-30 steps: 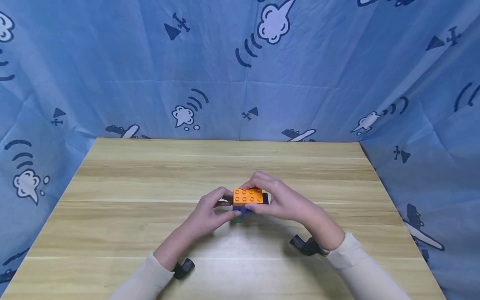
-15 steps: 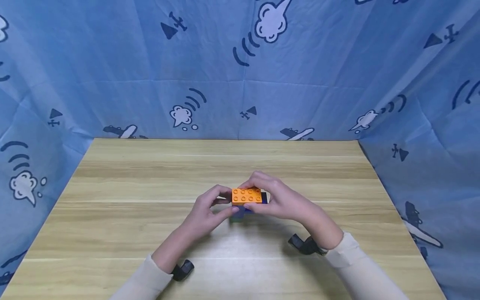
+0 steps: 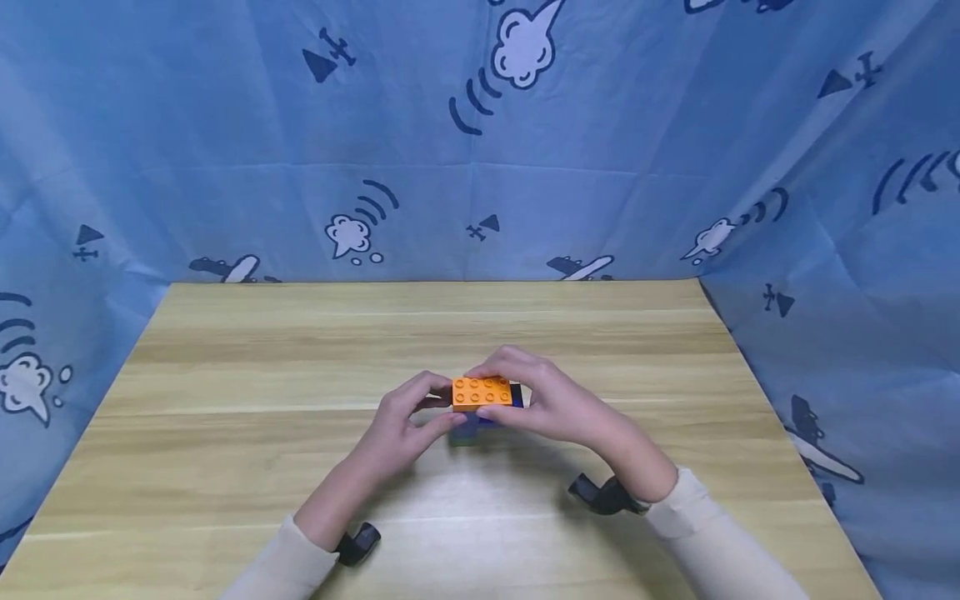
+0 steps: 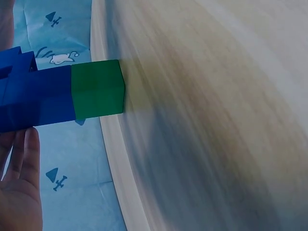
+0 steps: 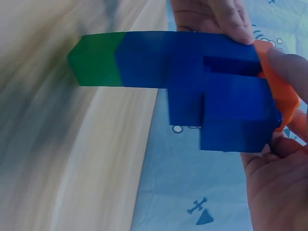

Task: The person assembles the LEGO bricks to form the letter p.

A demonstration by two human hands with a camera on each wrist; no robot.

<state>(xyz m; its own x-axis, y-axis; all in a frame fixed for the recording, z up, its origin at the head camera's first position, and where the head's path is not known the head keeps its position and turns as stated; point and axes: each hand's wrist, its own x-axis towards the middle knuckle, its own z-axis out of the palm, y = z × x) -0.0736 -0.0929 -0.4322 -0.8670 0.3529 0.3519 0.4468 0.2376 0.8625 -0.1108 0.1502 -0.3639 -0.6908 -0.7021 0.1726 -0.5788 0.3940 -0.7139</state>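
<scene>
In the head view, an orange brick (image 3: 482, 393) with several studs lies flat on top of blue building bricks (image 3: 465, 427). My right hand (image 3: 551, 400) pinches the orange brick between thumb and fingers. From the other side, the thumb and fingers of my left hand (image 3: 405, 421) hold the upper blue part. A green brick (image 4: 97, 90) forms the bottom of the stack. The right wrist view shows the blue bricks (image 5: 236, 115) stepping sideways beneath the orange one, which sits at a slight angle to them. Whether the green brick touches the table cannot be told.
A wood-grain table (image 3: 247, 467) spreads beneath both hands. Blue printed cloth (image 3: 420, 108) hangs behind it and along the sides. Black wrist-worn devices (image 3: 603, 494) sit at both wrists, near light sleeves.
The whole head view shifts, so the scene slides left. My left thumb has drawn slightly back, baring more of the blue and green bricks. The right hand keeps its pinch on the orange brick.
</scene>
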